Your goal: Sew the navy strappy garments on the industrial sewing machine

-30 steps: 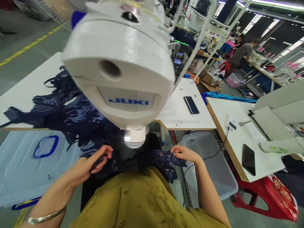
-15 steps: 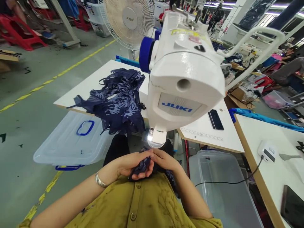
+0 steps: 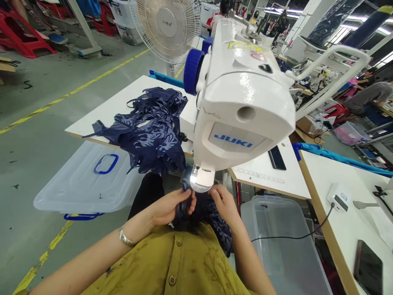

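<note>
A white JUKI sewing machine fills the middle of the view, its lamp lit underneath. Dark navy patterned fabric is heaped on the white table left of the machine and hangs down to my lap. My left hand is closed on a bunch of this fabric just below the lamp. My right hand pinches the same fabric right beside it, under the machine head. A metal bangle sits on my left wrist.
A clear plastic bin lid with a blue handle lies lower left. An open clear bin stands lower right. A phone lies on the table; another phone and a white device lie on the right table. A fan stands behind.
My hands, apart one second ago, came together under the lamp and now have spread slightly, lifting the fabric closer to the machine. The view has swung left and steadied.
</note>
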`<state>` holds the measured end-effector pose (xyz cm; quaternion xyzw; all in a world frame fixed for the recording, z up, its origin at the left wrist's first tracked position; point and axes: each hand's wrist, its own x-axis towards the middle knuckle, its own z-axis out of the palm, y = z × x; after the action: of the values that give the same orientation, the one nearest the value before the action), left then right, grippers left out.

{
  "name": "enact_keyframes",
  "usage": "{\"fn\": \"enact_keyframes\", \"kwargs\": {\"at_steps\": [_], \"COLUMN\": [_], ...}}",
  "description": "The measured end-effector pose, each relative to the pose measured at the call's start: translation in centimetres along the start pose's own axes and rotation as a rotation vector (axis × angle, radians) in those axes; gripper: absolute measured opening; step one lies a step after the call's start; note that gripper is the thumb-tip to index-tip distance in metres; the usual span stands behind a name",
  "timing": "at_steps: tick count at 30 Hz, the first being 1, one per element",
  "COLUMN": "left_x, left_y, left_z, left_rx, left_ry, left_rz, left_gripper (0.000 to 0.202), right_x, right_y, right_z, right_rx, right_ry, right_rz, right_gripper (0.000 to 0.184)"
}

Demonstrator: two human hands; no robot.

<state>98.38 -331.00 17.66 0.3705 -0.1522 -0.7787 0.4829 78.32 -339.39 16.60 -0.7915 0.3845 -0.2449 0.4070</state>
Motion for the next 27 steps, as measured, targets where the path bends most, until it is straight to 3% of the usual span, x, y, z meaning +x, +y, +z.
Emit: {"fn": "enact_keyframes", "kwargs": {"at_steps": [2, 4, 6, 8, 14, 17, 22, 27], "left_x": [0.1, -0.1, -0.4, -0.9, -2.0, -2.2, -2.3, -2.1], "left_y": [0.2, 0.7, 1.3, 2.0, 3.5, 3.8, 4.4, 5.0], "left_z": [0.2, 0.3, 0.4, 0.3, -1.2, -2.1, -2.7, -2.2], "left_rx": [-0.146, -0.212, -0.220, -0.171, 0.052, 0.095, 0.073, 0.009], "left_ry": [0.106, 0.142, 0.171, 0.227, 0.477, 0.576, 0.634, 0.573], "left_rz": [0.096, 0.123, 0.181, 0.307, 0.577, 0.639, 0.642, 0.572], "left_gripper": [0.018, 0.017, 0.014, 0.015, 0.034, 0.031, 0.025, 0.028], "right_x": [-0.5, -0.7, -0.7, -0.3, 0.8, 0.7, 0.0, -0.6], "right_y": [-0.1, -0.3, -0.5, -0.7, -0.1, 0.5, 0.1, -1.7], "right_z": [2.1, 4.4, 6.1, 6.5, 2.0, -0.3, -2.5, -2.2], "right_rx": [0.180, 0.304, 0.391, 0.460, 0.379, 0.283, 0.279, 0.292], "right_ry": [-0.264, -0.424, -0.421, -0.362, -0.495, -0.454, -0.472, -0.583], "right_rz": [-0.019, -0.046, -0.018, 0.030, 0.102, 0.133, 0.141, 0.226], "right_gripper": [0.038, 0.045, 0.048, 0.046, 0.047, 0.038, 0.031, 0.026]}}
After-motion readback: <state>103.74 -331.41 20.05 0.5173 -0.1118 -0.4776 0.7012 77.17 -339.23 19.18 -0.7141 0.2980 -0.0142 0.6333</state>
